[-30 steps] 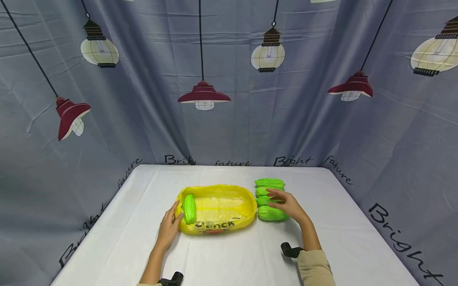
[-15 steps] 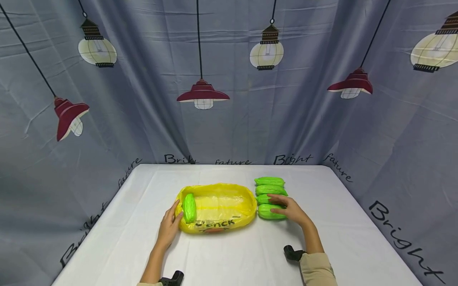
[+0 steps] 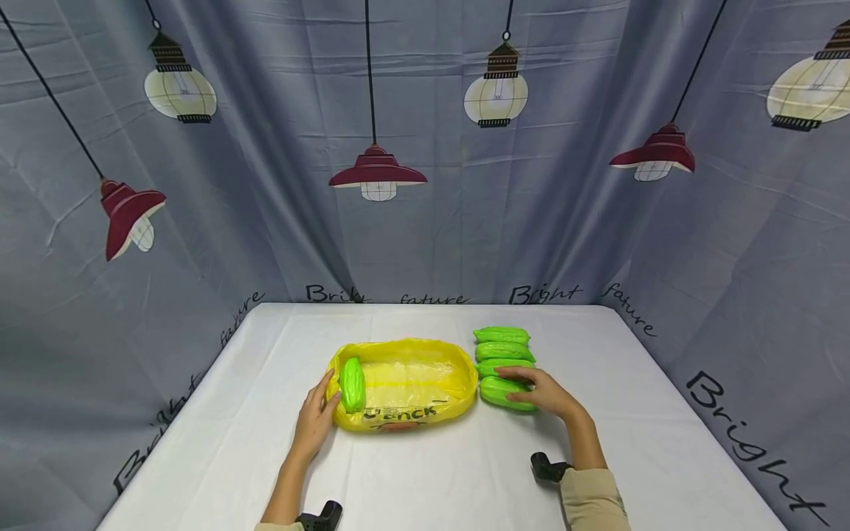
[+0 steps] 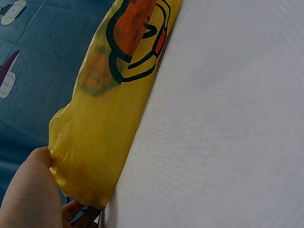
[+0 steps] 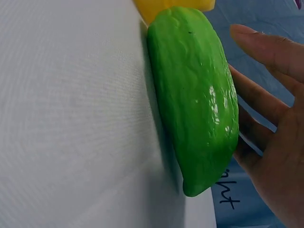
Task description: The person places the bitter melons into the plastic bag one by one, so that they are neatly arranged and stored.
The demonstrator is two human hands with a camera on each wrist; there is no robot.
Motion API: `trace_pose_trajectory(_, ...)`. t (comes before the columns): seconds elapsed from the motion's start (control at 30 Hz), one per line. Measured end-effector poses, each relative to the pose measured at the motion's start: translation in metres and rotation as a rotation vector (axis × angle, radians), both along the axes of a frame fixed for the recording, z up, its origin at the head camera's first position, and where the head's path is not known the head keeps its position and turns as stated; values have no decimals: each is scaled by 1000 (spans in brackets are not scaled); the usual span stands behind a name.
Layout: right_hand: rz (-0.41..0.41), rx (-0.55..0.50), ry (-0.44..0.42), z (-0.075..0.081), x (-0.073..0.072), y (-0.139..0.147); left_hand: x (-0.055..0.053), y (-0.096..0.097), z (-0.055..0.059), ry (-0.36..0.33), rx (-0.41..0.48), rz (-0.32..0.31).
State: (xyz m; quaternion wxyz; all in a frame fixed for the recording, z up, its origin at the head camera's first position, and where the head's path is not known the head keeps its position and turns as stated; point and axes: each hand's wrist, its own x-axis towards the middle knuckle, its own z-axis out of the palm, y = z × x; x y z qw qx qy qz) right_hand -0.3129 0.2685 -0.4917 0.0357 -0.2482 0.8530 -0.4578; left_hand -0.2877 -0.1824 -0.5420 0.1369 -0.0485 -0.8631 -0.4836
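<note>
A yellow plastic bag lies with its mouth opened wide like a basin, and one green bitter melon rests inside at its left end. My left hand holds that end, thumb over the rim and fingers along the outside. To the right of the bag, several green bitter melons lie in a column. My right hand hovers over the nearest bitter melon, thumb and fingers spread around it. In the right wrist view, the thumb stands apart from this bitter melon, and the fingers pass behind it.
A white cloth covers the table. Behind it hangs a grey-blue curtain printed with lamps and lettering. Black wrist cameras sit on both forearms.
My right hand has come down and nearer to the front, from over the middle of the column to the nearest bitter melon. My left hand stays at the bag.
</note>
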Motion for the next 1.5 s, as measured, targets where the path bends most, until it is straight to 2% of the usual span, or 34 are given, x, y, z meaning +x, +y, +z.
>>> trace_pose_trajectory(0.27, 7, 28, -69, -2, 3, 3, 0, 0, -2, 13, -7, -2)
trace_pose_trajectory(0.37, 33, 48, -92, -6, 1, 5, 0, 0, -2, 16, -6, -2)
trace_pose_trajectory(0.6, 111, 91, -45, -13, 0, 10, 0, 0, -1, 9, -2, -6)
trace_pose_trajectory(0.83, 167, 46, -106, -15, 1, 12, 1, 0, 0, 9, -2, -4)
trace_pose_trajectory(1.33, 116, 23, -186, -10, 6, 9, 1, 0, 0, 11, -3, -3)
trace_pose_trajectory(1.5, 83, 47, -218, -8, 9, 9, 1, 0, 0, 9, -2, -3)
